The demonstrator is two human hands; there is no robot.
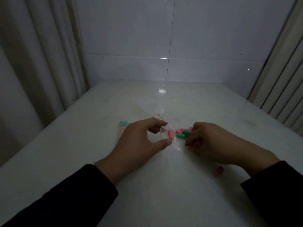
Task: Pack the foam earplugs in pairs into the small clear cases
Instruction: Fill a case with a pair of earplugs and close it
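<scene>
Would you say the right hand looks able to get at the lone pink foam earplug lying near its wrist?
Probably yes: the lone pink foam earplug lies uncovered on the white table beside the right hand, which need only draw back.

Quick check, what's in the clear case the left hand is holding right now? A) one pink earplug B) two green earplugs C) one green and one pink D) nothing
A: the clear case, pinched between thumb and fingers of the left hand, shows a single pink earplug; no second plug is visible in it, while the right hand is at the loose pile.
</scene>
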